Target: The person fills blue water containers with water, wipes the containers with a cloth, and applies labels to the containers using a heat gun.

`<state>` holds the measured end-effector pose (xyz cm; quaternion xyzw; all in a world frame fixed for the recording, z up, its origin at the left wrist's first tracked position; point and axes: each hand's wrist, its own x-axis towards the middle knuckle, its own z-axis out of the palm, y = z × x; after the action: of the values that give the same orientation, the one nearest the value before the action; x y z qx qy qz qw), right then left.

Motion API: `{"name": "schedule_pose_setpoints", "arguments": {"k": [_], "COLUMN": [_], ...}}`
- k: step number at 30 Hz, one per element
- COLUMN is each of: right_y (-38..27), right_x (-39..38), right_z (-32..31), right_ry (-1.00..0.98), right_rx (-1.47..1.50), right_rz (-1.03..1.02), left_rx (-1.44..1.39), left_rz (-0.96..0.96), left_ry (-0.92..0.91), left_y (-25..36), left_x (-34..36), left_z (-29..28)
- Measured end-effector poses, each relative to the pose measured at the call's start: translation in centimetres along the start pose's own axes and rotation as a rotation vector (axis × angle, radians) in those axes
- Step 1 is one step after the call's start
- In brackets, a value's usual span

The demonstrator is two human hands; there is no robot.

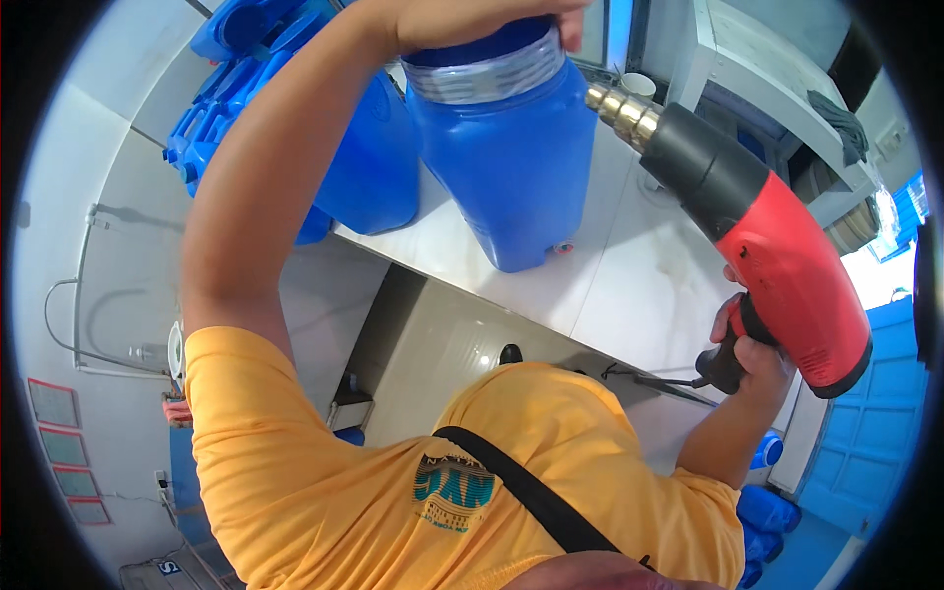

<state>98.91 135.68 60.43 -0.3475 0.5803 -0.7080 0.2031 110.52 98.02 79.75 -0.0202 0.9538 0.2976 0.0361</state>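
Note:
A large blue plastic water jug (511,157) stands upright on the white counter. A clear, wrinkled plastic band (487,74) wraps the jug's wide top. Across that top lies my left hand (472,22), its fingertips curled down over the right side; the upper frame edge cuts off part of the hand. My right hand (752,339) grips the black handle of a red and black heat gun (787,256). The gun's metal nozzle points at the jug's upper right side, close to the band. A small red-ringed spout hole shows low on the jug.
More blue jugs (374,157) stand to the left on the white counter (629,265). A white shelf unit (767,59) with a dark cloth (838,128) is at the far right. The gun's cord (669,381) runs along the counter's near edge. Blue containers (767,521) sit low at right.

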Motion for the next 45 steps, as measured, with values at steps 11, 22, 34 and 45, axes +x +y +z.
{"name": "schedule_pose_setpoints", "arguments": {"k": [11,22,34,45], "right_y": [4.5,2.9,-5.7,-7.3], "right_x": [-2.4,2.0,13.7,29.8], "right_z": [-9.2,-5.2,-6.6,-10.3], "right_ry": [0.066,-0.028,0.021,0.026], "right_rx": [-0.072,-0.018,-0.010,-1.506], "right_rz": [-0.017,-0.194,-0.162,-0.265], "left_rx": [0.832,0.377,0.105,0.696], "left_rz": [0.019,0.366,0.190,0.232], "left_ry": [0.305,0.520,0.740,0.813], "left_y": [0.4,0.1,-3.5,-3.1], "left_x": [-3.5,-4.6,-6.7,-6.3], "left_z": [4.1,3.8,4.4,5.3]}}
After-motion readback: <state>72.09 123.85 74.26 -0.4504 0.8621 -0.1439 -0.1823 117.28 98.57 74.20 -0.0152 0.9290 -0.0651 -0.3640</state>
